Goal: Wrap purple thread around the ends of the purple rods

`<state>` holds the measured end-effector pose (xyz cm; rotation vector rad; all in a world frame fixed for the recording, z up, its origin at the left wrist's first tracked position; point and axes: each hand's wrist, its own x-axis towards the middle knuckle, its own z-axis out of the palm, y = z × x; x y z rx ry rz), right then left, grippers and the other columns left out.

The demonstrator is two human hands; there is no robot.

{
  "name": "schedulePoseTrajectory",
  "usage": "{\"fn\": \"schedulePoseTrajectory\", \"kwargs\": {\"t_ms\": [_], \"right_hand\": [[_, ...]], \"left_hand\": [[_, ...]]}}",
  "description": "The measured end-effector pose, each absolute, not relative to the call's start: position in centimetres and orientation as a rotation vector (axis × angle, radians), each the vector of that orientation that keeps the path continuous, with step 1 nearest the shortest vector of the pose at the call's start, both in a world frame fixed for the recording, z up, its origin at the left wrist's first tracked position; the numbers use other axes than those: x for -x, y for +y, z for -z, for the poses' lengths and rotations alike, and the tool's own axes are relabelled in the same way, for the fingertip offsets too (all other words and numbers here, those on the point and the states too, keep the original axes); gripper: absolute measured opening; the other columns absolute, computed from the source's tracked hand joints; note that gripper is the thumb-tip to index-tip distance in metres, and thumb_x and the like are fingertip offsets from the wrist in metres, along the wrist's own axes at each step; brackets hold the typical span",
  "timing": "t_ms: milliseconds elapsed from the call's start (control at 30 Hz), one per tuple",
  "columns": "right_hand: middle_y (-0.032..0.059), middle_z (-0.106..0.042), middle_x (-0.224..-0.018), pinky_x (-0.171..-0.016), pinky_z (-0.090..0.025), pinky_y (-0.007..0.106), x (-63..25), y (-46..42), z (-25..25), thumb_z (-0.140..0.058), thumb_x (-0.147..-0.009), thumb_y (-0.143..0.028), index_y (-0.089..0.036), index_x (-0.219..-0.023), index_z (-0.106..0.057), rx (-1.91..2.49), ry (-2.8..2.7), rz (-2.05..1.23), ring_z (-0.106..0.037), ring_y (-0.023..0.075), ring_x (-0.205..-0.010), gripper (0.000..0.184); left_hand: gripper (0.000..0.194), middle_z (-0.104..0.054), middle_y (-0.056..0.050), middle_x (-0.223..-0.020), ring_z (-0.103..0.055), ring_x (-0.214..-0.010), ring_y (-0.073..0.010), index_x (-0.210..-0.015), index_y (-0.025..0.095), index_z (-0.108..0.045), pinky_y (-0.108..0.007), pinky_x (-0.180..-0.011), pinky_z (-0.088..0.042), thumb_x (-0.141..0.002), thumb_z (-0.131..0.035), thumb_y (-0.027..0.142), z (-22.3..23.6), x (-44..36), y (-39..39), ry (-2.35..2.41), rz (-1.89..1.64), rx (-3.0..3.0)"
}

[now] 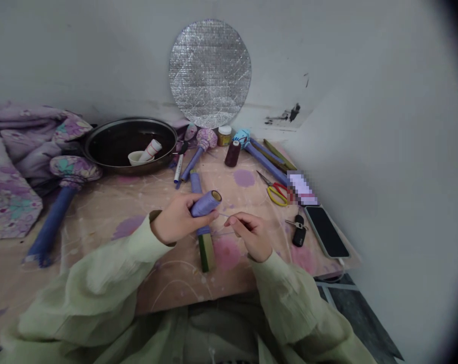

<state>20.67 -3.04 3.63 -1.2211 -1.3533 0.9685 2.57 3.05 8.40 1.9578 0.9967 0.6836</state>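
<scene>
My left hand [176, 219] grips a spool of lilac thread [206, 203], which lies on its side with its tan core end facing right. My right hand [252, 235] pinches a thin pale strand [224, 215] between thumb and finger, close to the spool; it looks like thread, though it is too fine to be sure. Below both hands, a stick [203, 237] wrapped in purple thread lies on the board, with a green end [206, 253] towards me. The spool hides its middle.
A wide wooden board [100, 227] holds a black pan [128, 144] with a white bowl, a dark thread spool [232, 154], yellow-handled scissors [277, 194], keys [299, 230], a phone [326, 232] and thread-wrapped sticks [50, 227]. Floral cloth [12, 202] lies left. Walls rise behind and right.
</scene>
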Motion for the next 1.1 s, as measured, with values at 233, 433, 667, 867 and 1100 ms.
{"fn": "schedulePoseTrajectory", "kwargs": {"t_ms": [233,433,667,867,1100], "right_hand": [[0.0043,-0.066,-0.070,-0.060,-0.047,0.028,-21.4,-2.6,-2.9,-0.049,-0.088,-0.039,-0.017,-0.081,-0.069,1.179,-1.736,-0.858,-0.059,0.0144,-0.064,0.030],[0.0133,-0.065,-0.110,-0.094,-0.043,0.036,-30.1,1.6,-1.1,-0.046,-0.087,-0.029,-0.014,-0.108,-0.062,1.990,-1.871,-0.166,-0.057,0.0221,-0.107,0.030],[0.0257,-0.059,-0.110,-0.090,-0.040,0.043,-38.7,4.0,1.3,-0.045,-0.086,-0.027,-0.002,-0.124,-0.051,2.494,-1.588,-0.015,-0.055,0.0331,-0.105,0.046],[0.0246,-0.052,-0.119,-0.089,-0.039,0.046,-38.9,4.9,2.3,-0.043,-0.088,-0.038,-0.008,-0.124,-0.054,2.669,-1.516,0.000,-0.050,0.0360,-0.111,0.048],[0.0220,-0.050,-0.126,-0.095,-0.031,0.053,-38.2,6.2,1.6,-0.053,-0.083,-0.046,-0.012,-0.115,-0.060,2.651,-1.575,-0.093,-0.042,0.0393,-0.118,0.048]], "left_hand": [[0.017,-0.048,0.004,-0.055,-0.042,-0.051,-0.0092,-0.065,0.016,-0.054,-0.023,-0.051,-0.035,-0.073,-0.058,0.030,-8.3,-2.6,2.4,1.036,-0.703,-2.243],[0.007,-0.061,-0.001,-0.066,-0.056,-0.059,-0.0146,-0.077,0.018,-0.055,-0.025,-0.054,-0.039,-0.078,-0.055,0.024,-7.9,-2.3,1.6,0.923,-0.597,-2.622],[0.006,-0.063,-0.003,-0.068,-0.058,-0.060,-0.0163,-0.078,0.017,-0.056,-0.026,-0.054,-0.040,-0.078,-0.057,0.023,-8.1,-2.1,1.1,0.817,-0.661,-2.577],[0.009,-0.055,0.003,-0.056,-0.046,-0.049,-0.0088,-0.069,0.016,-0.059,-0.021,-0.050,-0.036,-0.073,-0.061,0.024,-9.4,-2.1,1.3,0.928,-0.685,-2.331],[0.015,-0.056,0.003,-0.055,-0.046,-0.050,-0.0086,-0.067,0.015,-0.062,-0.021,-0.050,-0.037,-0.072,-0.064,0.029,-10.0,-1.8,1.8,0.961,-0.745,-2.184]]}}
